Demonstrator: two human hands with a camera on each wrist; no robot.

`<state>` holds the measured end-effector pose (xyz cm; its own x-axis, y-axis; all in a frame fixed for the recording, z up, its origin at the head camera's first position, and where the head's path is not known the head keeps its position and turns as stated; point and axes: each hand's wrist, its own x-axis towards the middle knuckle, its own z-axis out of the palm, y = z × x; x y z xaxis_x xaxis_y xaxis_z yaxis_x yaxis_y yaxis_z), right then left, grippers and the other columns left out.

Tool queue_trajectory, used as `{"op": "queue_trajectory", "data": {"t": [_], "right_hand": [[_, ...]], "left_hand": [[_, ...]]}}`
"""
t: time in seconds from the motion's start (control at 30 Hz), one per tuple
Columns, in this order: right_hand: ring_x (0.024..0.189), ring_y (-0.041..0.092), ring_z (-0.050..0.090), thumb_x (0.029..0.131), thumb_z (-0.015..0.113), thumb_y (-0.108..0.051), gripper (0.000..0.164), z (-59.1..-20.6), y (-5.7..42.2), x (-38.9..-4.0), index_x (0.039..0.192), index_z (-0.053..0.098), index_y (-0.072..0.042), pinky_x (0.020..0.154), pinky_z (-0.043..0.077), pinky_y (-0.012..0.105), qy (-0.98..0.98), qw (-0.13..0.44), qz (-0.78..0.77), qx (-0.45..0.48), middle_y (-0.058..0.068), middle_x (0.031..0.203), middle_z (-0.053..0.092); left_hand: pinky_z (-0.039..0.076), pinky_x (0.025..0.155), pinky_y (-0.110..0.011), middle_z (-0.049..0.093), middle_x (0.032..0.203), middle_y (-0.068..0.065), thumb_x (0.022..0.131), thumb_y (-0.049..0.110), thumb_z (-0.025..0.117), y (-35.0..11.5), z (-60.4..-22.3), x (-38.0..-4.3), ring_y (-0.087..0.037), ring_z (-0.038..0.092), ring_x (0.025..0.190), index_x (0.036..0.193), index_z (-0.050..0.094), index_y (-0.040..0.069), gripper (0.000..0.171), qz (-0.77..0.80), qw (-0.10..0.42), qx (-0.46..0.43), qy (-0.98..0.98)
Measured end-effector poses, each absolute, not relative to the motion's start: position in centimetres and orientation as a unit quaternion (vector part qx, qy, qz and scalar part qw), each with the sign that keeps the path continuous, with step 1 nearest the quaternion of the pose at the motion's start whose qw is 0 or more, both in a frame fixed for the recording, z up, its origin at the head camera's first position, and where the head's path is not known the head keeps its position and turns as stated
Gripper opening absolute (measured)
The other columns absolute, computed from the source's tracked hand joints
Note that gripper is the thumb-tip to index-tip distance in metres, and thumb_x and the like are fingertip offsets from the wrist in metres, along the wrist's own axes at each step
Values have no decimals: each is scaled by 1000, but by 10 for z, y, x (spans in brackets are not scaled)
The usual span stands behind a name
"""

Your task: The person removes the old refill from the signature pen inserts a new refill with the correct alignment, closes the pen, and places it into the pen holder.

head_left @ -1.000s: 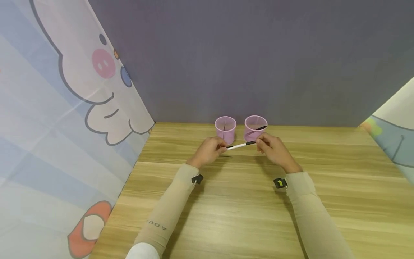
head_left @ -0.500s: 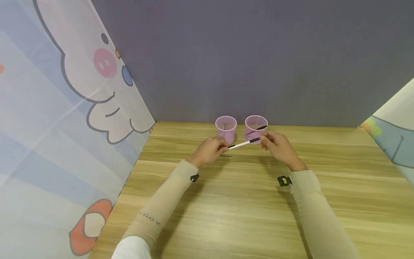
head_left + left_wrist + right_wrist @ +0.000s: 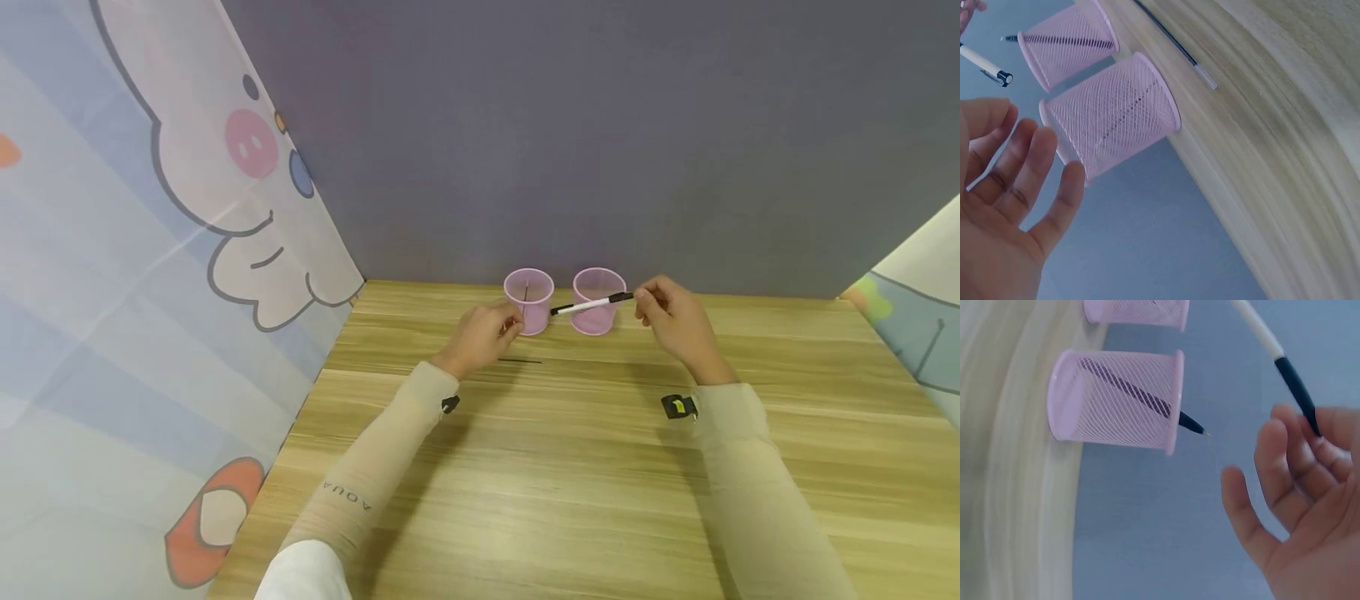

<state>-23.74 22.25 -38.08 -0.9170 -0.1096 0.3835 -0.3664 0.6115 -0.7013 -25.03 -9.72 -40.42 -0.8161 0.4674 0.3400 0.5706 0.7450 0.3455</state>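
Note:
My right hand [image 3: 678, 325] pinches a white pen [image 3: 587, 307] by its black end. The pen lies almost level in the head view and overlaps the right pink mesh pen cup [image 3: 596, 322]. Its clip end, seen in the left wrist view, points toward my left hand [image 3: 480, 340]. That hand holds nothing, its fingers loosely bent beside the left pink mesh pen cup [image 3: 536, 318]. A black pen [image 3: 1191, 422] leans in the right cup, tip above the rim. Through the mesh of the left cup shows a thin dark stick [image 3: 1127, 112].
On the wooden table [image 3: 540, 467], in front of the cups, lies a thin pen refill [image 3: 1175, 44] with a clear end. A grey wall [image 3: 525, 142] rises right behind the cups. A cartoon-printed cloth [image 3: 180, 275] stands at the left.
My left hand has let go of the pen's other end. My right hand has moved right and away from me with the pen, which now crosses the right cup in view.

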Motion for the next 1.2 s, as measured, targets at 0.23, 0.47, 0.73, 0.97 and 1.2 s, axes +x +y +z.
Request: {"op": "queue_trajectory", "data": {"t": [0.23, 0.47, 0.73, 0.97, 1.2], "right_hand": [[57, 1, 49, 107, 51, -26, 31, -373, 230, -243, 107, 65, 2, 49, 39, 22, -891, 244, 378, 62, 19, 84, 69], [55, 28, 52, 106, 54, -22, 29, -371, 228, -253, 106, 66, 4, 53, 36, 36, -908, 276, 313, 31, 22, 81, 66], [71, 36, 65, 105, 55, -27, 29, -380, 222, -267, 108, 68, -1, 56, 43, 42, -936, 208, 282, 26, 20, 92, 72], [69, 32, 63, 103, 61, -28, 27, -390, 219, -275, 107, 71, -3, 53, 39, 34, -941, 184, 281, 22, 17, 88, 71], [73, 34, 63, 103, 60, -34, 32, -392, 219, -278, 108, 70, -3, 56, 42, 37, -944, 170, 282, 23, 18, 91, 72]], "left_hand": [[56, 71, -32, 72, 98, -2, 100, 19, 66, -104, -405, -253, -16, 66, 84, 103, 72, 12, 10, -241, 160, -209, -934], [59, 78, -40, 74, 106, -6, 101, 23, 65, -108, -407, -257, -23, 70, 96, 105, 74, 10, 17, -219, 207, -159, -940], [54, 102, -49, 70, 127, -9, 101, 36, 64, -109, -408, -257, -31, 66, 119, 121, 71, 12, 33, -169, 187, -114, -961], [45, 112, -56, 63, 140, -12, 101, 44, 60, -112, -406, -261, -35, 58, 132, 135, 64, 13, 46, -113, 148, -114, -976], [40, 115, -58, 55, 150, -16, 102, 55, 52, -113, -405, -266, -40, 51, 138, 145, 56, 13, 59, -78, 115, -108, -984]]}}
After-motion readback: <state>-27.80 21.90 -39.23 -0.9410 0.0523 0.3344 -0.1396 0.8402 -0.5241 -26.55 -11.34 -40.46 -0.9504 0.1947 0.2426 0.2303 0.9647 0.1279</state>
